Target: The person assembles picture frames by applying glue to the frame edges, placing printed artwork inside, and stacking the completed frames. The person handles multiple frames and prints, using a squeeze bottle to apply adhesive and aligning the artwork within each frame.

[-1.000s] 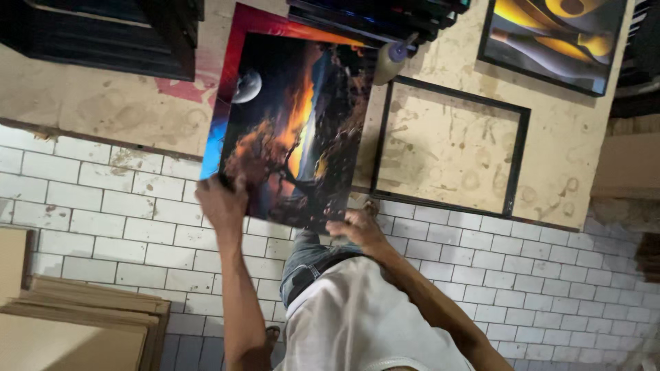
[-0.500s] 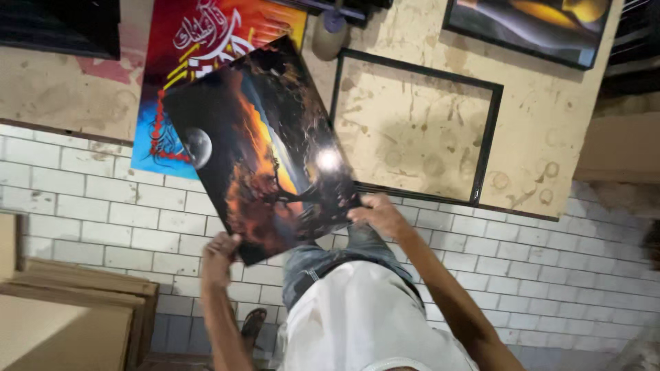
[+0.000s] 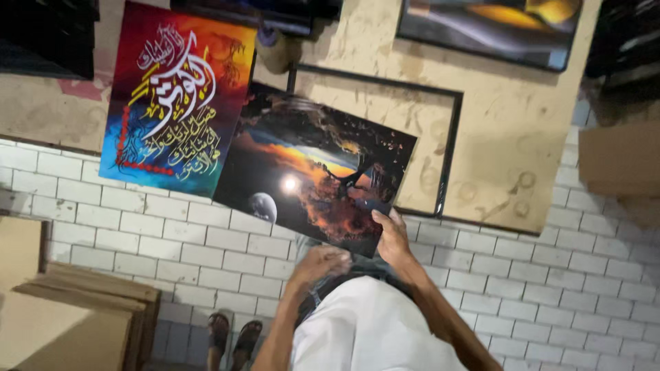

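Note:
My right hand (image 3: 392,237) grips the near edge of a glossy dark print (image 3: 313,172) that shows a moon, an orange sky and a tree. The print is tilted over the plywood worktop (image 3: 509,130), and a light glares off it. My left hand (image 3: 320,262) is curled just below the print's near edge; contact is unclear. A colourful print with yellow and white calligraphy on red and blue (image 3: 172,103) lies flat on the worktop to the left, its right edge partly under the dark print. An empty black frame (image 3: 448,158) lies behind the dark print.
A framed orange-and-dark picture (image 3: 488,27) lies at the top right. A beige roll (image 3: 275,51) stands near the top. Stacked boards (image 3: 82,302) sit at the lower left on the white tiled floor (image 3: 550,275). My sandalled feet (image 3: 234,336) show below. A cardboard box (image 3: 619,165) is at the right.
The dark print has turned from upright to landscape and shifted right, uncovering the calligraphy print. My left hand has left the print's corner and moved in under its near edge.

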`<action>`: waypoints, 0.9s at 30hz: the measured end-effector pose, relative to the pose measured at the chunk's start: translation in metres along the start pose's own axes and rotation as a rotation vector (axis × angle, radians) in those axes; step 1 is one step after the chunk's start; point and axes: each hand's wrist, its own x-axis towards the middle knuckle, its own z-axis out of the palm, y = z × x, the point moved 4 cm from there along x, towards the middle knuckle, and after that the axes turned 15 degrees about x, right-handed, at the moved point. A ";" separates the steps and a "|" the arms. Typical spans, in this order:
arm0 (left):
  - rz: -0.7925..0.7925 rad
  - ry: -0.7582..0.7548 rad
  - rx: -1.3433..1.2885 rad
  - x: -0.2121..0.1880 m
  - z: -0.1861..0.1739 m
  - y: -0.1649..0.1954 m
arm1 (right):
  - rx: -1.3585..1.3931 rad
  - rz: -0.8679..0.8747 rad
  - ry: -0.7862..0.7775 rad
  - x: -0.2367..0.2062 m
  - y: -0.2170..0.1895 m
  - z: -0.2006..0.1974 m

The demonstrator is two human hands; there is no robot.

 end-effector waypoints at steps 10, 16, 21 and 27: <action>0.363 1.172 0.766 -0.016 -0.188 0.109 | -0.170 -0.370 0.137 0.043 -0.090 -0.068; 0.394 0.881 0.776 0.037 -0.163 0.117 | -0.275 -0.414 -0.058 0.058 -0.155 -0.054; 0.377 0.993 0.932 0.050 -0.147 0.117 | -0.252 -0.391 -0.096 0.073 -0.166 -0.039; 0.374 1.036 0.983 0.052 -0.141 0.112 | -0.241 -0.324 -0.143 0.073 -0.168 -0.038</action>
